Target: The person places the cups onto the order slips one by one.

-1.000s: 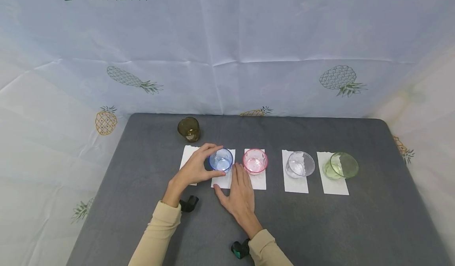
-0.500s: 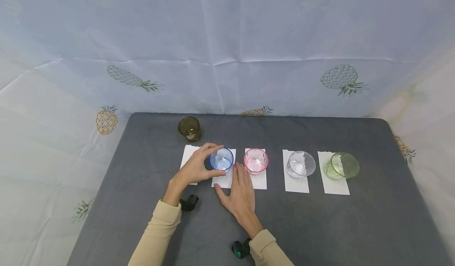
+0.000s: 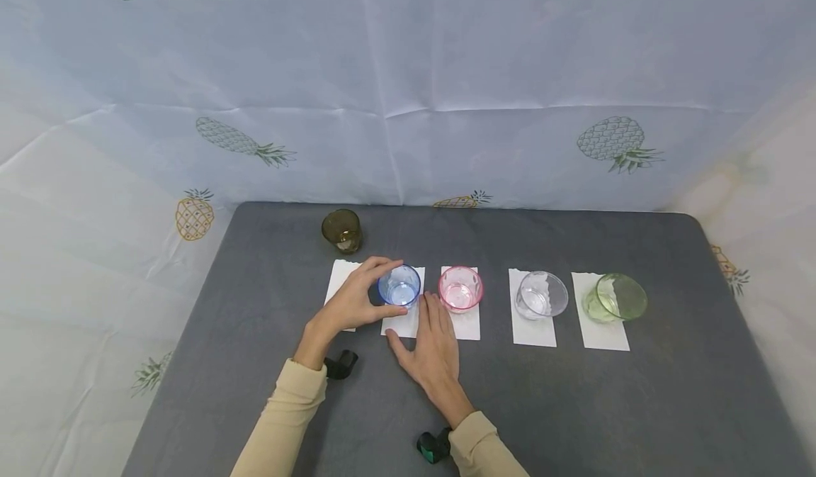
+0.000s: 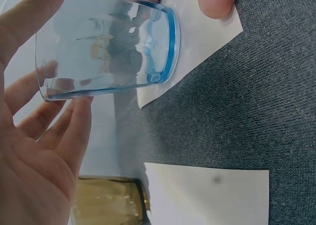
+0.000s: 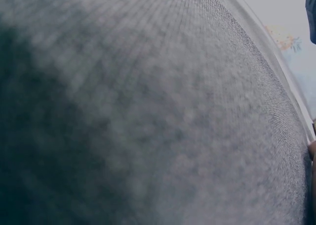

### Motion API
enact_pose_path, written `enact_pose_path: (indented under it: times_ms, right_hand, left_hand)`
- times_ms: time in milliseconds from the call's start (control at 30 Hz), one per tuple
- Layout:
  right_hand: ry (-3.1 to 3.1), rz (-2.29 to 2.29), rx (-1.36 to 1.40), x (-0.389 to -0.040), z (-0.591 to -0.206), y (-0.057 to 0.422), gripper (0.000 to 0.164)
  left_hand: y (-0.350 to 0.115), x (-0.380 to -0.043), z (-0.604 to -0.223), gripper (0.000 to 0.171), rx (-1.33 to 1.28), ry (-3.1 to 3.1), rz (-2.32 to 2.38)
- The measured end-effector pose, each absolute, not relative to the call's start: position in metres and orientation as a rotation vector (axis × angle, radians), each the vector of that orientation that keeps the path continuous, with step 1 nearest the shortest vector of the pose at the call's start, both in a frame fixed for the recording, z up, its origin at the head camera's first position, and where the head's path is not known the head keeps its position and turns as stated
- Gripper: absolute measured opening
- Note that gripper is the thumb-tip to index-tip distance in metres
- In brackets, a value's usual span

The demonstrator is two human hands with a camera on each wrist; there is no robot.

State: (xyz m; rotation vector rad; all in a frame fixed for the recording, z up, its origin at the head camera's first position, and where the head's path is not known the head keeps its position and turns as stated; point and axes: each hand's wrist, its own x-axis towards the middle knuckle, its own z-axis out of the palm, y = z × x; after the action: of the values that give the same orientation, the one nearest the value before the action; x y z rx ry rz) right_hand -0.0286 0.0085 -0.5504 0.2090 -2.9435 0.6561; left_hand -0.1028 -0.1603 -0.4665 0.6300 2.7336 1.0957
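Observation:
A clear blue drinking glass (image 3: 399,293) stands upright on a white paper slip (image 3: 400,327). My left hand (image 3: 349,300) holds it from the left, thumb on the near side and fingers at the far side. The left wrist view shows the glass (image 4: 106,49) between thumb and fingers, its base on the paper. My right hand (image 3: 431,353) lies flat with straight fingers, the fingertips between the blue glass and a pink-rimmed glass (image 3: 460,293) on another slip. Grey table surface (image 5: 173,111) fills most of the right wrist view.
A brown glass (image 3: 341,231) stands at the back left, behind a white slip (image 3: 340,276) partly hidden by the left hand. To the right, a colourless glass (image 3: 540,296) and a green glass (image 3: 615,300) stand on their own slips. A pineapple-print cloth (image 3: 408,59) hangs behind the table.
Both hands and all the glasses keep their places. Only a slight shift of the whole head view shows.

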Motion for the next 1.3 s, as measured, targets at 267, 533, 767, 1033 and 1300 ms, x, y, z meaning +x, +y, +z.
enact_pose_path:
  times_ms: [267, 533, 767, 1033, 1300]
  right_hand:
    - [-2.879, 0.727, 0.215, -0.026, -0.55, 0.012, 0.086]
    - [-2.76, 0.976, 0.185, -0.025, -0.546, 0.017, 0.087]
    - [-2.712, 1.135, 0.153, -0.02, -0.538, 0.016, 0.089]
    - [-2.593, 1.279, 0.192, -0.01, -0.523, 0.014, 0.089]
    - [-2.444, 1.37, 0.269, -0.006, -0.508, 0.012, 0.083]
  left_hand:
    - [-0.159, -0.103, -0.465, 0.085, 0.657, 2.737, 1.077]
    - [-0.16, -0.102, -0.466, 0.088, 0.67, 2.749, 1.06]
    - [-0.163, -0.102, -0.466, 0.091, 0.708, 2.756, 1.1]
    - [-0.174, -0.106, -0.456, 0.086, 0.775, 2.801, 1.181]
    - [-0.197, -0.116, -0.442, 0.084, 0.756, 2.863, 1.226]
